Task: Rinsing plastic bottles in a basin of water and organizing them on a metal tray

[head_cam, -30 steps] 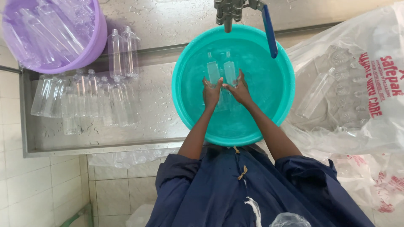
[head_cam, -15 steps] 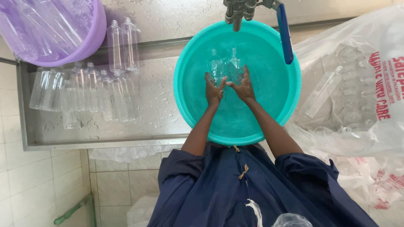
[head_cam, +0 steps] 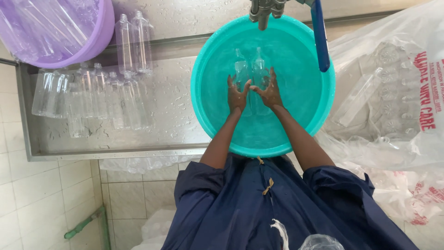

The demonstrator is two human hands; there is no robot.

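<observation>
A teal basin (head_cam: 206,115) full of water stands in front of me under a metal tap (head_cam: 264,10). Two clear plastic bottles lie side by side in the water, a left one (head_cam: 240,69) and a right one (head_cam: 259,67). My left hand (head_cam: 237,95) rests on the left bottle, fingers spread. Over the right bottle lies my right hand (head_cam: 269,90), fingers also spread. The thumbs almost touch between the bottles. Whether either hand grips its bottle is unclear through the water.
Several clear bottles (head_cam: 88,95) lie in a row on the wet steel counter (head_cam: 171,111) to the left. A purple tub (head_cam: 99,39) holding more bottles sits at the back left. A large plastic bag (head_cam: 393,92) of bottles lies right. A blue tap handle (head_cam: 320,39) hangs over the basin.
Both hands slid a little forward over the two bottles in the water. The bottles stay side by side.
</observation>
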